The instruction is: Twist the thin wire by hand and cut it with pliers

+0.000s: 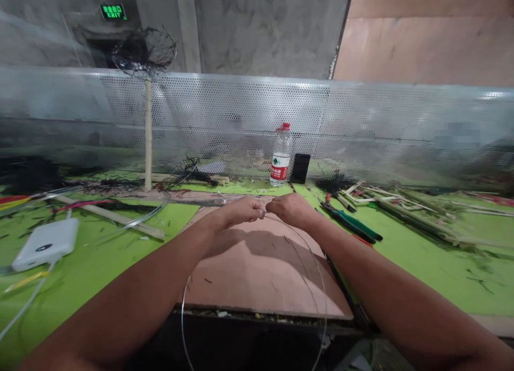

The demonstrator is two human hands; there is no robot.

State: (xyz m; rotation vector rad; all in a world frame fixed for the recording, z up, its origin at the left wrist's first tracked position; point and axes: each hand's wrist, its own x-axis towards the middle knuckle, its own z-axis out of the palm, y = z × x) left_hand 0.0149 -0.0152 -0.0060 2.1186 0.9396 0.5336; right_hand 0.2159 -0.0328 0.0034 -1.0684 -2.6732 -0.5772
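Note:
Both hands meet over the far part of a wooden board. My left hand has its fingers closed in a pinch on a thin clear wire. Nearly touching it, my right hand is also closed, its fingertips at the same wire. From between the hands the wire bows out in a large loop, down both sides and past the board's near edge. The exact spot where the fingertips grip is too small to make out.
Green-handled pliers and bamboo strips lie on the right. Behind the hands stand a water bottle and a black phone. A white power bank is left, near an upright stick topped with dark wires.

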